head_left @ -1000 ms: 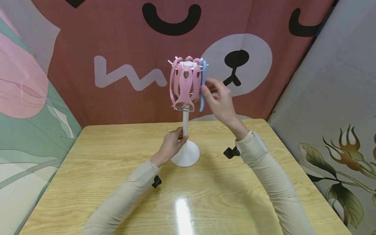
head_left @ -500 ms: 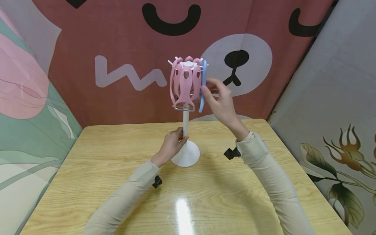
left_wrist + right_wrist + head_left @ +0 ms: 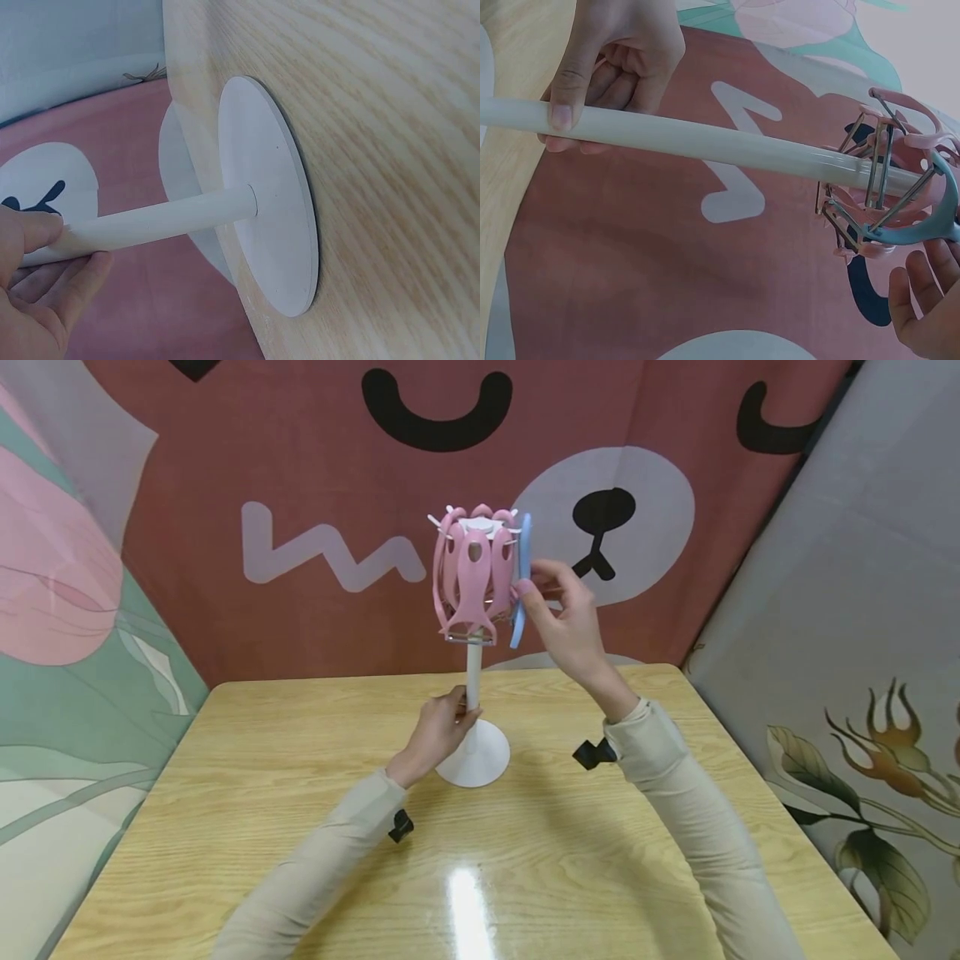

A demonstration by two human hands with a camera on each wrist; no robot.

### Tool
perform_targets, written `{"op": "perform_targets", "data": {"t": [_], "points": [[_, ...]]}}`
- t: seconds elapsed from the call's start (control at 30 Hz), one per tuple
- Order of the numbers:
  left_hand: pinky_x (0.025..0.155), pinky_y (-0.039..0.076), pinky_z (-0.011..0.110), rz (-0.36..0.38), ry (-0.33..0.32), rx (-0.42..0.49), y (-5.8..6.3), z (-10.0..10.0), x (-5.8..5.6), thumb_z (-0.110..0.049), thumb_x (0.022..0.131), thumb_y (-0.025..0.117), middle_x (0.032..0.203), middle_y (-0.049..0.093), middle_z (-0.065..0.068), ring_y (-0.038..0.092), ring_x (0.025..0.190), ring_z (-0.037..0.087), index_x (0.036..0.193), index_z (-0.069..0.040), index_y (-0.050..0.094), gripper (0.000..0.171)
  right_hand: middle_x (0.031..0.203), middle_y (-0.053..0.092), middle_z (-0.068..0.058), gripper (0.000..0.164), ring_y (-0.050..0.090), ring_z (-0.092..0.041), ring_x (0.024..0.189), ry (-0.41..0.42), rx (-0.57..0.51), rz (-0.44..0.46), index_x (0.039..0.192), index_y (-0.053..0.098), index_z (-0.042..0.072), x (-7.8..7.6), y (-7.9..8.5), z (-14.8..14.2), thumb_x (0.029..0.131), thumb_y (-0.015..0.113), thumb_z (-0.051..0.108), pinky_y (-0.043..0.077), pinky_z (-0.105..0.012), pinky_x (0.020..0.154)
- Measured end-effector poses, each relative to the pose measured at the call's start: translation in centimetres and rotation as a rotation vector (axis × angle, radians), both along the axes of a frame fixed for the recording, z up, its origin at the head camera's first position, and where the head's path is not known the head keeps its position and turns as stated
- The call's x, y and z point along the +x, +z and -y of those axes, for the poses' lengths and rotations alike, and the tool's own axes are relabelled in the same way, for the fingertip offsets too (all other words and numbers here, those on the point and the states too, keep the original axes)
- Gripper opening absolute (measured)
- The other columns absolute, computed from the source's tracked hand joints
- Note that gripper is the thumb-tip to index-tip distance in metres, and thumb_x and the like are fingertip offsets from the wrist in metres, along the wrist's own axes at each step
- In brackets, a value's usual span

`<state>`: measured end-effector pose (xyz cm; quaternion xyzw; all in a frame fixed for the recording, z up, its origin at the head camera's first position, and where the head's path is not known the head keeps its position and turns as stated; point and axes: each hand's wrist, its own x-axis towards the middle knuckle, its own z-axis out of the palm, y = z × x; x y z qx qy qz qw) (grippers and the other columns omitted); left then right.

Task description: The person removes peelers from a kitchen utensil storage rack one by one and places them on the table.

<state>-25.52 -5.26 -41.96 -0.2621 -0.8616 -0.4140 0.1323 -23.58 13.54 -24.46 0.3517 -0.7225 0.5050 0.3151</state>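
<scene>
Blue peeler is at the right side of the stand's head, near upright, handle end up beside a hook, blade end down and angled in a bit toward the pole. Can't tell whether the hook runs through its handle hole. Your right hand pinches it mid-length, thumb in front, fingers behind. Pink peelers hang around the hub; right wrist view puts their blades close to the blue one's, contact unclear. My read: the hook is the critical bit. Slide the hole straight along the hook's line, don't twist, don't drag sideways. Mind the blade end: if it swings in, it could snag a pink neighbour or knock it loose. Pinch on the handle is good, fingers well off the blade; a slightly higher hold might stop the top rocking. Your left hand grips the pole low, just above the round base, thumb and fingers around it. Good brace: the stand looks top-heavy, so counter any sideways pull there. Base looks flat on the surface; don't let it lift.
</scene>
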Motion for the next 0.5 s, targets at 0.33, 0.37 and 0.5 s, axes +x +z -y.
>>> {"op": "perform_targets", "data": {"t": [0.33,0.37,0.5], "points": [[0.076,0.058,0.033,0.021,0.002,-0.008,0.03,-0.13,-0.14,-0.007,0.097,0.064,0.102,0.070,0.019,0.071,0.093,0.027,0.114,0.007,0.060,0.023,0.098,0.056,-0.031,0.025,0.056,-0.010,0.089,0.003,0.000,0.009,0.119,0.050,-0.020,0.42,0.32,-0.20,0.095,0.053,-0.013,0.057,-0.026,0.068],[0.076,0.058,0.033,0.023,0.000,-0.008,0.02,-0.12,-0.12,-0.007,0.097,0.064,0.102,0.070,0.019,0.071,0.093,0.027,0.114,0.007,0.060,0.023,0.098,0.056,-0.031,0.025,0.056,-0.010,0.088,0.003,-0.001,0.014,0.118,0.050,-0.020,0.39,0.27,-0.21,0.095,0.053,-0.013,0.056,-0.025,0.069],[0.076,0.058,0.033,0.022,0.000,-0.010,0.06,-0.10,-0.02,-0.009,0.098,0.063,0.103,0.070,0.019,0.071,0.094,0.027,0.114,0.007,0.060,0.023,0.098,0.056,-0.030,0.025,0.056,-0.011,0.088,0.005,-0.016,0.021,0.119,0.050,-0.019,-0.52,-0.47,-0.46,0.095,0.053,-0.013,0.054,-0.019,0.069]]}}
